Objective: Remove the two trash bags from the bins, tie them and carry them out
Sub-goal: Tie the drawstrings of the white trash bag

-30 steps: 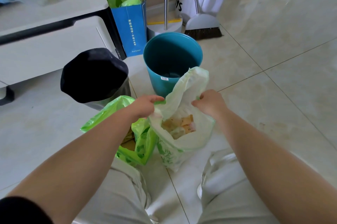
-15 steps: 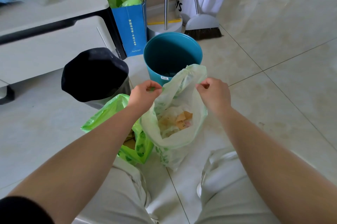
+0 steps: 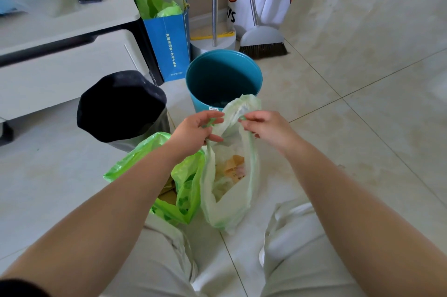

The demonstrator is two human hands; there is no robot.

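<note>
The left hand (image 3: 193, 135) and right hand (image 3: 268, 127) each pinch a rim strip of the pale bag (image 3: 227, 202), fingers (image 3: 208, 115) clenched on it, seemingly to knot it. The green bag (image 3: 186, 190) sits beside it, still open.

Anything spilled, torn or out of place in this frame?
No spill or tear visible. The green bag slumps open and untied on the floor, left of the pale bag, whose top the left hand and right hand pinch. The blue bin stands upright, unlined.
</note>
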